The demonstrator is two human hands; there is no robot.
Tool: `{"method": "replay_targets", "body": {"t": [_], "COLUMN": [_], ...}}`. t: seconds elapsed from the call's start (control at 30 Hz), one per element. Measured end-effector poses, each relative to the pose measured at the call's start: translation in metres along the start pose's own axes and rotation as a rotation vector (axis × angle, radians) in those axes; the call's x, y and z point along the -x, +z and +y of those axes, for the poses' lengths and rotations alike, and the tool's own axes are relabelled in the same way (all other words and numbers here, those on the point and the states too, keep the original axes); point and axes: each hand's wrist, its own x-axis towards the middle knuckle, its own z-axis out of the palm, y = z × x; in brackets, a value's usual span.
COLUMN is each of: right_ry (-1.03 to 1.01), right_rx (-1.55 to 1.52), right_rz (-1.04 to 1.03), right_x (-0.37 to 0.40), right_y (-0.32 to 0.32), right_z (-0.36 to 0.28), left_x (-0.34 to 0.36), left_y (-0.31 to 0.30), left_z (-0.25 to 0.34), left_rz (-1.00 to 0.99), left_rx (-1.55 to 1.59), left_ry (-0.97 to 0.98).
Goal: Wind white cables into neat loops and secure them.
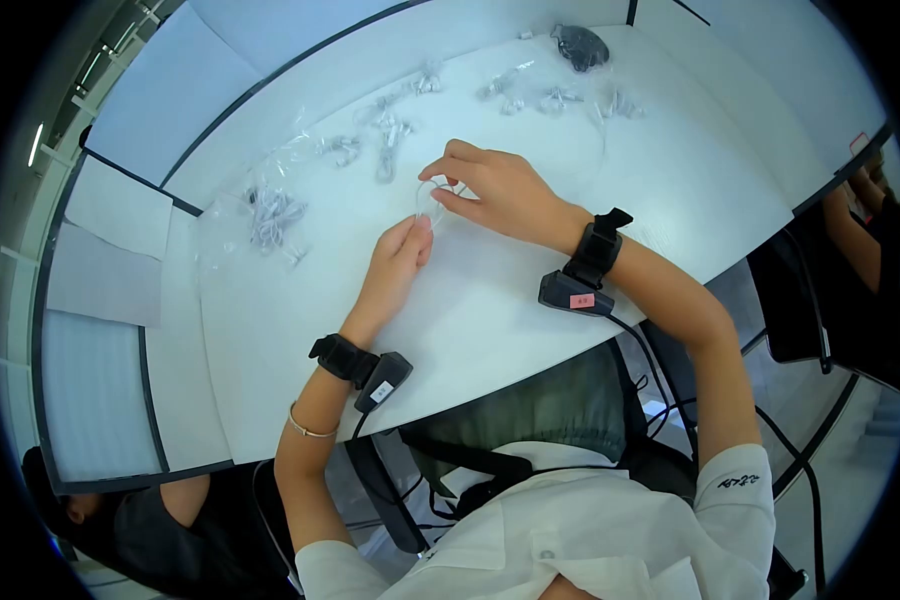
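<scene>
A thin white cable is bent into a loop between my two hands, above the white table. My left hand is closed, pinching the lower end of the loop between thumb and fingers. Over the loop's upper right side, my right hand has its thumb and index finger curled around the cable. The ends of the cable are too small to make out. Nearest beyond the hands lies a bundled white cable on the table.
A tangled pile of white cables lies to the left, with clear plastic around it. Several small cable bundles sit along the back, near a dark round pouch. Partitions edge the table. Other people sit at both sides.
</scene>
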Motion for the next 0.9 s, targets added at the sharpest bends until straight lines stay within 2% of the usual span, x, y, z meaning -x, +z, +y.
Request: {"method": "replay_targets", "body": {"t": [0.13,0.23,0.33,0.67,0.77,0.9], "right_ry": [-0.058,0.072,0.234,0.219,0.296,0.416], "right_rx": [-0.001,-0.131,-0.268,-0.360,-0.409,-0.664], "right_rz": [0.053,-0.140,-0.209,-0.134,-0.218,-0.256], "right_x": [0.002,-0.001,-0.005,-0.003,-0.005,-0.005], "right_y": [0.003,-0.008,-0.012,-0.002,-0.003,-0.001], "right_z": [0.010,0.006,0.003,0.004,0.007,0.012], "left_x": [0.001,0.001,0.001,0.000,0.001,0.003], "left_y": [0.000,-0.001,-0.001,-0.002,-0.003,-0.004], "left_z": [0.000,-0.002,-0.002,0.002,0.000,0.005], "left_rz": [-0.008,-0.029,-0.032,-0.029,-0.044,-0.060], "left_rx": [-0.070,-0.124,-0.135,-0.040,-0.055,-0.057], "left_ry": [0.027,0.026,0.046,0.042,0.053,-0.012]}}
